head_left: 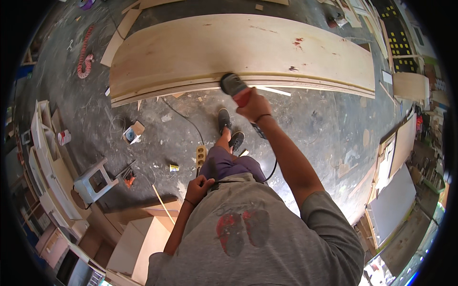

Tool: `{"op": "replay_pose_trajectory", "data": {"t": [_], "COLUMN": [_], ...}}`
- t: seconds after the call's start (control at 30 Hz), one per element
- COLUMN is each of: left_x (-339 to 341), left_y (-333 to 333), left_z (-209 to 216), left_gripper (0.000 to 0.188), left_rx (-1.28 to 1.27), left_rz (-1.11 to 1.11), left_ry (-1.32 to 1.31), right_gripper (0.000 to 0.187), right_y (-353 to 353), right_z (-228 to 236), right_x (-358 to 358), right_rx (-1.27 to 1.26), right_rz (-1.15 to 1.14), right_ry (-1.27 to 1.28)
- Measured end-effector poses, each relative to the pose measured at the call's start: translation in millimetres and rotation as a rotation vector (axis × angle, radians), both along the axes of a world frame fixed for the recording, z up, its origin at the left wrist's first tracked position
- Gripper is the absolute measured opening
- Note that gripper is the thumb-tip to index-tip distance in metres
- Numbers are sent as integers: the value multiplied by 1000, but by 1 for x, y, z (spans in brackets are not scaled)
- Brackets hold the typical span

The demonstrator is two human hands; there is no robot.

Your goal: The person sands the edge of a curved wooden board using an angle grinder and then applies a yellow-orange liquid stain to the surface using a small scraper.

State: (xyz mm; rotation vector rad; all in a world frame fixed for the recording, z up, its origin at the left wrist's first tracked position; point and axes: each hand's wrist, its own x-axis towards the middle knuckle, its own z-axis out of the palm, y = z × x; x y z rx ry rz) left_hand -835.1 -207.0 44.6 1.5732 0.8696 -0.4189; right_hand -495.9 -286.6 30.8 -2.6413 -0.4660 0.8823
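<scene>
My right hand point(256, 106) is wrapped round the red body of a power tool point(234, 86), which looks like an angle grinder with a dark grey head. The head rests at the near edge of a long, pale plywood panel point(191, 52). Its working face is hidden. From the tool a black cord point(275, 167) hangs down toward my waist. Low at my left side, my left hand point(198, 188) is closed beside the hem of my grey shirt. A dark, narrow shape shows by its fingers, and I cannot make out what it is.
A yellow power strip point(201, 155) lies on the floor left of my legs, its cord running under the panel. Farther left are a grey stool point(95, 181), a small open box point(133, 132) and a red coiled hose point(85, 62). Boards point(391, 200) lean along the right.
</scene>
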Motion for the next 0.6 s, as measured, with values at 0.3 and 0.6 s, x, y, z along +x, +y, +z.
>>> {"op": "replay_pose_trajectory", "data": {"t": [0.3,0.6], "left_x": [-3,32], "left_y": [2,15], "left_z": [0,-8], "left_gripper": [46,47], "left_rx": [-38,-12], "left_rz": [28,-171], "left_ry": [15,3], "right_gripper": [63,69], "right_y": [-10,-100], "right_z": [4,-2], "right_x": [4,42], "right_rx": [21,-30], "right_rz": [-67,-299], "right_ry": [-2,-101]}}
